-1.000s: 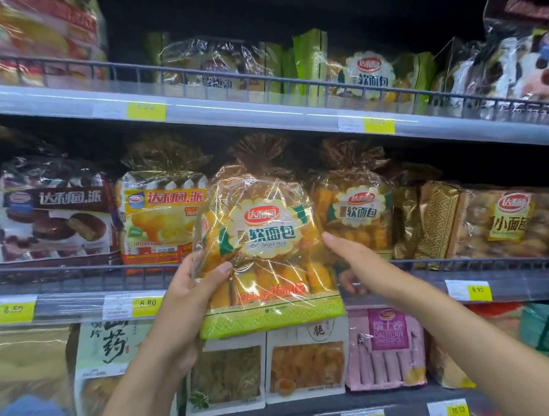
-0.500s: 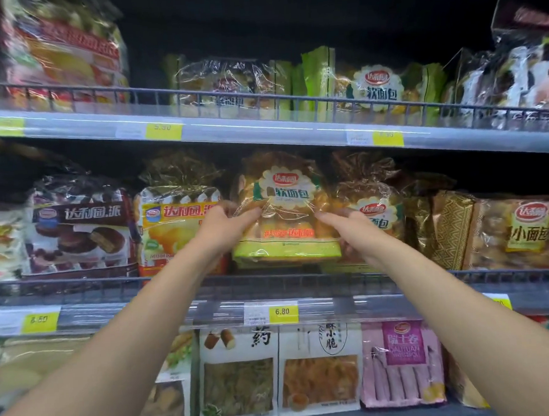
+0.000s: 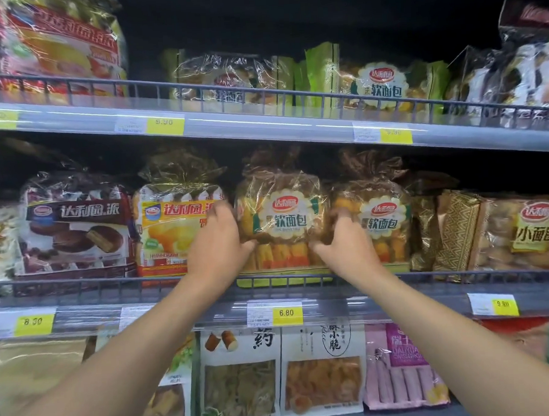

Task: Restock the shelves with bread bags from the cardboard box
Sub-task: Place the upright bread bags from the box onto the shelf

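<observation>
A clear bread bag (image 3: 283, 220) with a green base and a white scalloped label stands upright on the middle shelf (image 3: 80, 291), behind its wire rail. My left hand (image 3: 219, 242) grips the bag's left side, thumb on the front and fingers curled round the edge. My right hand (image 3: 341, 239) grips its right side the same way, pressed between it and a second identical bread bag (image 3: 382, 221). The cardboard box is out of view.
Left of the bag stand a yellow cake pack (image 3: 169, 232) and a dark chocolate pie pack (image 3: 74, 231). Gold and brown bread bags (image 3: 519, 230) fill the right. The top shelf (image 3: 262, 119) holds more bread bags; snack packets (image 3: 320, 371) hang below.
The bag has gone from in front of the shelf up over the rail and now stands upright on the middle shelf. Both hands followed it in and grip its sides.
</observation>
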Demonstrator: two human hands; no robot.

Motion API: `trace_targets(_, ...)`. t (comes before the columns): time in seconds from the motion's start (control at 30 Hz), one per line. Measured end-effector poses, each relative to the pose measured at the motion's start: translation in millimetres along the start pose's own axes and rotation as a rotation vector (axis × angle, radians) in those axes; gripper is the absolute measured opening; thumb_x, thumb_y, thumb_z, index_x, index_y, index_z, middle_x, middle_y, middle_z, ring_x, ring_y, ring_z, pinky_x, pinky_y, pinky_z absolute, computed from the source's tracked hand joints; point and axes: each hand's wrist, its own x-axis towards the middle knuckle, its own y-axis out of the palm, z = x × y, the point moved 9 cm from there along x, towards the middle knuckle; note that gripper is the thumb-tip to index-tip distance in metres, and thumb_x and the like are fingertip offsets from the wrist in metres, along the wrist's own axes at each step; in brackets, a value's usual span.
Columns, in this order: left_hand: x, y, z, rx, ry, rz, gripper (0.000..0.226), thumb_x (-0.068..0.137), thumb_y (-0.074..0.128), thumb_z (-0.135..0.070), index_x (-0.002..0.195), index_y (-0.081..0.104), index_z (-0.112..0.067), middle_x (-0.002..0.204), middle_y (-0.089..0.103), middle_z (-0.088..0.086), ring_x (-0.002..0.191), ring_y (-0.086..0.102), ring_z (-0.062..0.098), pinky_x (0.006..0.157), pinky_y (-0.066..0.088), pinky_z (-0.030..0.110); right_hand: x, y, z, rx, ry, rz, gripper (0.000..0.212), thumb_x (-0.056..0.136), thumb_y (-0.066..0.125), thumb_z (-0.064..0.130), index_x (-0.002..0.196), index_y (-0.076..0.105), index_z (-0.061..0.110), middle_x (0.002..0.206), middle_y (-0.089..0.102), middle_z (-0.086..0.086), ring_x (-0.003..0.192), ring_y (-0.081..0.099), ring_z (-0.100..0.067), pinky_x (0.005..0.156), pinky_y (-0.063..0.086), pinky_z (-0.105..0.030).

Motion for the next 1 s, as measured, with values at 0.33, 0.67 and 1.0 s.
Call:
trace_targets(0.33, -9.0, 54.6, -18.7, 0.006, 0.149, 0.408, 0.03, 0.094, 0.063, -0.035, 0.123, 0.056, -0.039, 0.102, 0.069, -0.007, 0.091, 0.066, 0.02, 0.081, 0.059, 0.043, -11.9, 41.1, 18.4, -0.018, -0.148, 0.306, 0.02, 0.088, 0.065, 0.042, 0.107, 0.059, 0.042, 0.09, 0.065, 0.016, 0.085, 0.063, -0.008, 0.081, 0.057, -0.04)
trace_targets(0.67, 2.6, 70.5, -11.0, -0.065, 0.102, 0.447, 0.079, 0.092, 0.048, -0.006, 0.157, 0.023, -0.042, 0.119, 0.065, 0.007, 0.093, 0.063, 0.026, 0.074, 0.054, 0.034, 5.2, 66.7, 17.6, 0.041, -0.163, 0.363, 0.027, 0.091, 0.063, 0.029, 0.117, 0.057, 0.034, 0.096, 0.066, 0.007, 0.09, 0.062, -0.015, 0.082, 0.055, -0.035)
trace_targets(1.0, 1.8, 71.9, -9.0, -0.062, 0.115, 0.45, 0.075, 0.096, 0.051, -0.014, 0.159, 0.021, -0.041, 0.13, 0.061, 0.008, 0.097, 0.062, 0.025, 0.077, 0.051, 0.031, 6.2, 67.8, 17.4, -0.031, -0.198, 0.379, 0.032, 0.092, 0.064, 0.042, 0.12, 0.053, 0.034, 0.103, 0.063, 0.006, 0.094, 0.061, -0.016, 0.084, 0.054, -0.037)
